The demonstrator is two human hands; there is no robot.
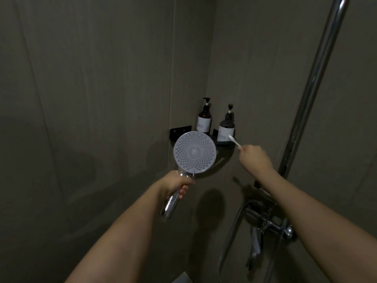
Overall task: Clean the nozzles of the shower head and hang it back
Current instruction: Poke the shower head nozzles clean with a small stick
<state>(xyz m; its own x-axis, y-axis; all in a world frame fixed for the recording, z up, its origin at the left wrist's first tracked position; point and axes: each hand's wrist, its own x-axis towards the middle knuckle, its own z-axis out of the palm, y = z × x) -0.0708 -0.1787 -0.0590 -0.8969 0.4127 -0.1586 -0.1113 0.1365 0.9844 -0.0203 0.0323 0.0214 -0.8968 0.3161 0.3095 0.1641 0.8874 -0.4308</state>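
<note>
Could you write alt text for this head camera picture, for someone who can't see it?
In a dim shower corner, a person's left hand grips a round shower head by its chrome handle, nozzles facing the camera, while the right hand holds a white toothbrush near a black corner shelf with two pump bottles. A chrome riser pipe and mixer tap stand at right.

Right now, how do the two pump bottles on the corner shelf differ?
The left pump bottle looks amber-brown and stands farther back in the corner; the right pump bottle looks darker, almost black, and stands nearer the front of the shelf. The toothbrush in the right hand has its head in front of the right bottle's label, while nothing overlaps the left one. Both stand upright with black pumps and pale labels.
</note>
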